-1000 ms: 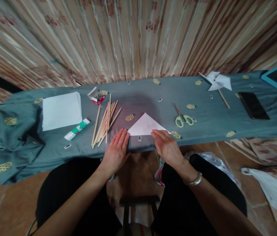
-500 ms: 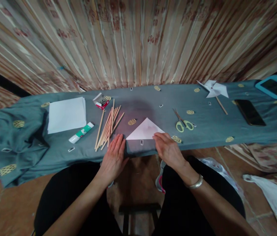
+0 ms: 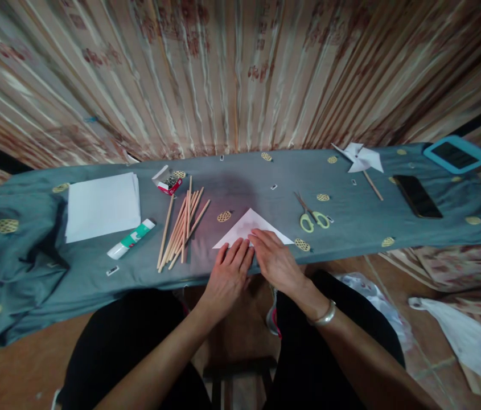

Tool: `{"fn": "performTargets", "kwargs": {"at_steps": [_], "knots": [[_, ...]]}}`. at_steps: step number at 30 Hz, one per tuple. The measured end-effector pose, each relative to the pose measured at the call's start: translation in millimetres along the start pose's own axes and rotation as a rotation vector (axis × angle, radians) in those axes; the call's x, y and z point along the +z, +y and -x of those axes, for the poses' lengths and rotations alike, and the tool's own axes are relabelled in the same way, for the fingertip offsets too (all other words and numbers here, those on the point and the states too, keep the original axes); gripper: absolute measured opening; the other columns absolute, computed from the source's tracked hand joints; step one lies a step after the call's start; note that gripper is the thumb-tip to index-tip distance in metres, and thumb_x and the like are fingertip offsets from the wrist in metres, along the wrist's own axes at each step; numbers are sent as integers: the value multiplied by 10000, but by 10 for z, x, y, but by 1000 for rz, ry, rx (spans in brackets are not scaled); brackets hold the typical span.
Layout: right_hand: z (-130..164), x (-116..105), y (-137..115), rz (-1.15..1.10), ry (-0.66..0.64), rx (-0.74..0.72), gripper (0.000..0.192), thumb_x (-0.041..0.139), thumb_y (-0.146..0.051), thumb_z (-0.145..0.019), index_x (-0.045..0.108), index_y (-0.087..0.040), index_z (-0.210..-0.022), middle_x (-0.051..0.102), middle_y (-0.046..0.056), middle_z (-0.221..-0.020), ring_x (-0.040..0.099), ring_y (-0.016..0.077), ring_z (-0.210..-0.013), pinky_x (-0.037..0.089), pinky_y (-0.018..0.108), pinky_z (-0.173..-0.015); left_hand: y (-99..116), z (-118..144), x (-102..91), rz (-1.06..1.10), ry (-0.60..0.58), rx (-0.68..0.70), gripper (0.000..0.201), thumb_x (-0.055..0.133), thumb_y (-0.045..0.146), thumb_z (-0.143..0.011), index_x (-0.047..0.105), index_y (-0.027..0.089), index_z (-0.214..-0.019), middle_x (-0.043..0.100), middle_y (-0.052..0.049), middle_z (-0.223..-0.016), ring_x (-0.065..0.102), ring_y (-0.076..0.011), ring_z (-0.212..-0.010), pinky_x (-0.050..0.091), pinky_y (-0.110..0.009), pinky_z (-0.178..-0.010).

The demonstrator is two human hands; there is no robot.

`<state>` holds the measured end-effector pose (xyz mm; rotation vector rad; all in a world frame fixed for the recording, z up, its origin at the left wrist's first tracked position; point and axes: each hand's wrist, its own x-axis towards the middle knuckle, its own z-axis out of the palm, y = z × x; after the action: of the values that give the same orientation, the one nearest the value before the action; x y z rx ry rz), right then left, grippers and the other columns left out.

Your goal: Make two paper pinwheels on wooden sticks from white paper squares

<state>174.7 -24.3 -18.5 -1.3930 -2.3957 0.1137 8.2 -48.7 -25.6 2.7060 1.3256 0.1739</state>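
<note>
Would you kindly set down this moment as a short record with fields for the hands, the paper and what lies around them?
left hand: flat, fingers on the near edge of the folded paper
right hand: flat on the same paper, beside the left hand
folded paper: white triangle, point away from the person, on the grey cloth
left of paper: wooden sticks, glue stick, paper stack, small box
right of paper: scissors, pinwheel, phone

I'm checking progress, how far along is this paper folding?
Done: a finished paper pinwheel lies at the far right. In hand: left hand and right hand press flat on the triangle-folded sheet. Left: scissors, sticks and glue lie untouched.
</note>
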Motion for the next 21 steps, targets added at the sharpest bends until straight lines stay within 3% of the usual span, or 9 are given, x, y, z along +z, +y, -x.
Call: {"fn": "performTargets", "kwargs": {"at_steps": [5,10,21], "knots": [[-255,150,60,36,-54,77,477,390,-47,-869,519,-41,-1328,546,190,-1373,478,293,-1244,438,468,-1038,29,3,-6,5,-38,-9,610,519,296,-896,366,50,-1433,360,-202,-1520,294,-344,-1427,239,-549,-1156],[-469,163,112,64,-84,135,457,384,-62,-891,517,1,-1324,537,203,-1382,469,296,-1258,434,434,-1036,18,8,-7,23,-49,-4,619,515,263,-892,338,56,-1448,320,-196,-1541,264,-340,-1440,235,-540,-1164],[-254,249,130,-54,-28,73,565,509,-331,-927,426,-18,-1389,410,239,-1473,365,311,-1381,345,488,-1128,-208,400,95,-45,52,-91,638,469,166,-846,311,21,-1446,320,-226,-1533,243,-326,-1449,269,-500,-1167]]}}
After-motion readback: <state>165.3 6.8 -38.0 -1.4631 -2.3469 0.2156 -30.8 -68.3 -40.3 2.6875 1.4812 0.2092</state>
